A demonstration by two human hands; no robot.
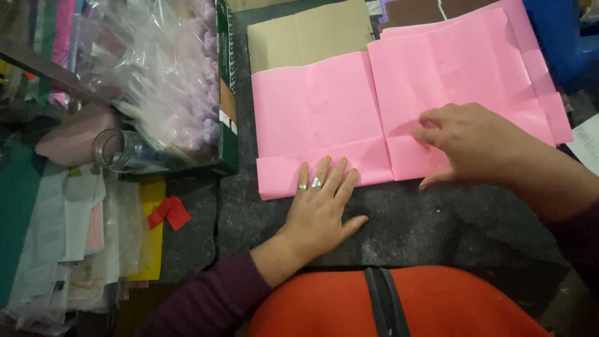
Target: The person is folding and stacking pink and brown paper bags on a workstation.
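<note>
A large pink paper sheet (pixel 324 106) with fold creases lies on a dark grey felt mat (pixel 437 224). Its bottom strip is folded up along the near edge. My left hand (pixel 318 206), with two rings, lies flat with fingers apart, fingertips pressing that folded strip. My right hand (pixel 474 143) rests on the right half of the pink paper (pixel 462 68), fingers curled, pressing near the centre fold. Neither hand grips anything.
A tan card (pixel 312 34) lies under the pink paper at the back. Left of the mat stands a box of clear plastic bags (pixel 168 81), a glass jar (pixel 118 150), red paper scraps (pixel 168 212), a yellow sheet and stacked papers (pixel 62 237). Blue object (pixel 555 37) at far right.
</note>
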